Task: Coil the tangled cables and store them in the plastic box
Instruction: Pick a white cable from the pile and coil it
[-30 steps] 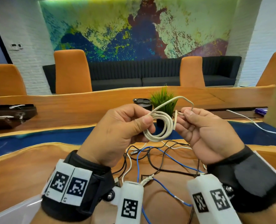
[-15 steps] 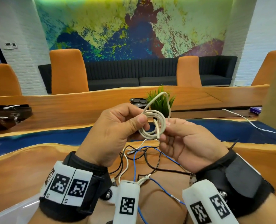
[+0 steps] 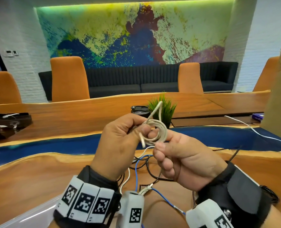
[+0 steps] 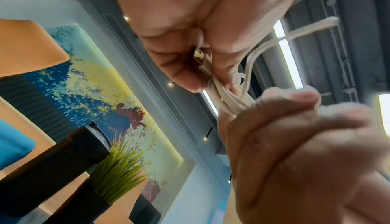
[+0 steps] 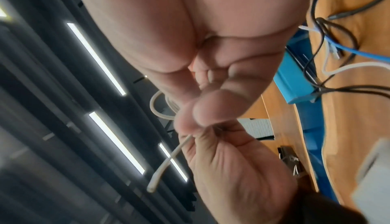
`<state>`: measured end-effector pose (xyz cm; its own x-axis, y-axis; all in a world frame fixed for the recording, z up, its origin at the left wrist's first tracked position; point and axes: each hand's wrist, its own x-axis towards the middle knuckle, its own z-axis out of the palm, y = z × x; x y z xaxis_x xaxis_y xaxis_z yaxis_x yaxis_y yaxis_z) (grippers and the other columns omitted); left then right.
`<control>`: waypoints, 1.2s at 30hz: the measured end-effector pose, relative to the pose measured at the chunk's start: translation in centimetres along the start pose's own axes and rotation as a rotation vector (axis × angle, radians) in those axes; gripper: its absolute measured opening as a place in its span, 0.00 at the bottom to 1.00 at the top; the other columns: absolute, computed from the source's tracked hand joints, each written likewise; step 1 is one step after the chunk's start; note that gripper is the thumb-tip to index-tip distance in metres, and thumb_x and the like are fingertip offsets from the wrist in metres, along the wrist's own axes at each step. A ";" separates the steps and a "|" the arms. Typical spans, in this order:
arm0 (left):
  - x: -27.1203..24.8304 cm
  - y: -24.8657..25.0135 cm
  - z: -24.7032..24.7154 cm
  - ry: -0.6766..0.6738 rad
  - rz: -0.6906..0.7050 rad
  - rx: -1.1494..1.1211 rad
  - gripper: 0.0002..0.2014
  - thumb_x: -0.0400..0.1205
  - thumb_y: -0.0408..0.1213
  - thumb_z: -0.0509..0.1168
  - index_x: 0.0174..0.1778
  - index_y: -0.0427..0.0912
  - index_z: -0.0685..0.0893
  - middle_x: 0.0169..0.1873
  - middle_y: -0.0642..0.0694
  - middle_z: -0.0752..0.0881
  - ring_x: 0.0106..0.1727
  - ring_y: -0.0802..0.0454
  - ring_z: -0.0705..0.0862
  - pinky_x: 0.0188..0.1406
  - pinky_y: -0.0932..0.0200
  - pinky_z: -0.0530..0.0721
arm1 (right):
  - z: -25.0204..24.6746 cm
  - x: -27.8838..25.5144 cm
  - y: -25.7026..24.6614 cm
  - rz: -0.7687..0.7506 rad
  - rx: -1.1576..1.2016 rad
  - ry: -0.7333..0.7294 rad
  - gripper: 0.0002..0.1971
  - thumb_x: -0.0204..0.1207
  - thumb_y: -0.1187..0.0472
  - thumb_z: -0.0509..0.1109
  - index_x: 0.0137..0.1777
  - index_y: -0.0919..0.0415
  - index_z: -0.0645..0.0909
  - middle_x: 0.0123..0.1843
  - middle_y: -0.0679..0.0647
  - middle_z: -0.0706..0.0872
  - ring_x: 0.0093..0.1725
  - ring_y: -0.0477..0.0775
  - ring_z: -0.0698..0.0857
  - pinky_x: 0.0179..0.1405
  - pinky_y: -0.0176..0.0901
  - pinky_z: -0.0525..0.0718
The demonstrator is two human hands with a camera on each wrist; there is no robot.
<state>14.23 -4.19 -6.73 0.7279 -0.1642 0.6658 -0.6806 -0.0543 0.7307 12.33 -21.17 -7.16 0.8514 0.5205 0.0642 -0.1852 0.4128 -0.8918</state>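
Observation:
A white cable (image 3: 158, 130) is wound into a small coil, held up in front of me above the table. My left hand (image 3: 136, 129) pinches the coil's left side, and the left wrist view shows its plug (image 4: 200, 59) between thumb and fingers. My right hand (image 3: 158, 142) grips the coil from below, one finger through its middle. One narrow loop (image 3: 158, 107) sticks up, and a short end (image 3: 142, 143) hangs down. Tangled blue, black and white cables (image 3: 144, 165) lie on the wooden table (image 3: 37, 178) under my hands. A pale translucent edge (image 3: 21, 218) shows at the bottom left.
A small potted plant (image 3: 165, 109) and a black lidded cup (image 3: 139, 110) stand behind the coil. Another white cable (image 3: 251, 129) runs across the table at right. A dark tray (image 3: 8, 124) sits far left. Brown cardboard (image 3: 279, 79) rises at the right edge.
My right hand has moved from the coil's right side to under it, taking the loose end round the coil. The upper loop has narrowed, and a short end now hangs down.

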 end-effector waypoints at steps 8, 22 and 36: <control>-0.4 0.6 0.7 -0.017 0.083 0.119 0.10 0.81 0.25 0.69 0.48 0.46 0.90 0.41 0.52 0.92 0.43 0.58 0.89 0.43 0.66 0.84 | 0.5 -0.2 -0.4 0.032 0.083 0.014 0.03 0.74 0.60 0.73 0.47 0.57 0.85 0.37 0.61 0.84 0.27 0.52 0.86 0.22 0.40 0.85; 0.9 0.3 -3.7 0.174 0.001 0.244 0.09 0.81 0.28 0.71 0.46 0.47 0.90 0.40 0.51 0.91 0.40 0.55 0.88 0.42 0.59 0.89 | -3.3 -0.5 -2.1 -0.430 -1.434 0.681 0.08 0.79 0.60 0.71 0.42 0.45 0.85 0.29 0.44 0.84 0.29 0.42 0.81 0.31 0.40 0.79; 0.1 -0.8 -2.0 -0.186 -0.374 0.233 0.05 0.84 0.37 0.69 0.45 0.46 0.89 0.35 0.55 0.89 0.36 0.65 0.83 0.41 0.68 0.79 | -4.2 -0.8 -3.5 -0.728 -0.934 0.632 0.05 0.80 0.67 0.69 0.47 0.60 0.87 0.37 0.55 0.90 0.39 0.51 0.92 0.40 0.45 0.92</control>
<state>15.02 -2.16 -6.91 0.9137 -0.2637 0.3092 -0.3905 -0.3591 0.8477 14.32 -26.20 -5.94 0.7380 -0.1342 0.6613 0.5901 -0.3470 -0.7290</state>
